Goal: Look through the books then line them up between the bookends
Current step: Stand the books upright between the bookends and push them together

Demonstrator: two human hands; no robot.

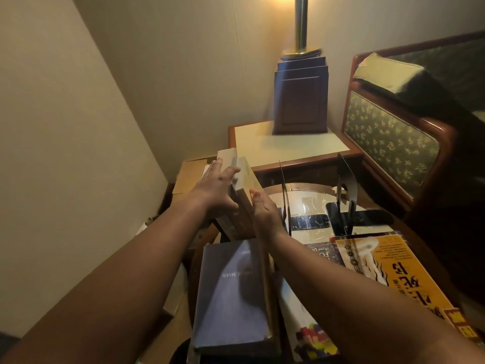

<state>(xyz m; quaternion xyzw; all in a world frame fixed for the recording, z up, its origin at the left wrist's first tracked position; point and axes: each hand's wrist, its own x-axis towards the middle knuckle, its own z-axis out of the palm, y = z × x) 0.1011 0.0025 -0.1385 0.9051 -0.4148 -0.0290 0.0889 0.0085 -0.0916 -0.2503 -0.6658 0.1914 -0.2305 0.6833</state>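
- Head view: the left hand (217, 186) lies flat, fingers straight and together, against the left face of a small stack of upright books (245, 179)
- The right hand (265, 215) is on the other side of these books, palm turned toward them, thumb up and fingers loosely curved; it is open rather than clenched, and it seems to rest against the right cover, though the contact itself is hidden
- The books between the two palms lean a little, pale page edges upward; how many there are cannot be told for sure, two at least
- They stand just left of the left bookend (285, 195), a thin black metal plate seen nearly edge-on, so outside the gap
- The right bookend (346, 191), black with an arched cut-out, stands apart from the first on the round table (307, 203), whose top is patched with tape
- Nearer the person, a blue-grey book (231, 292) lies flat under the forearms
- To the right lie an orange book (409, 274) with large dark characters, a dark blue book (325, 254) partly under it, and a white book (305, 324) with coloured blocks on the cover
- Behind the table: a side table (288, 145) carrying a lamp base (300, 101), a floral upholstered chair (388, 137) on the right, and a cardboard box (189, 177) on the left
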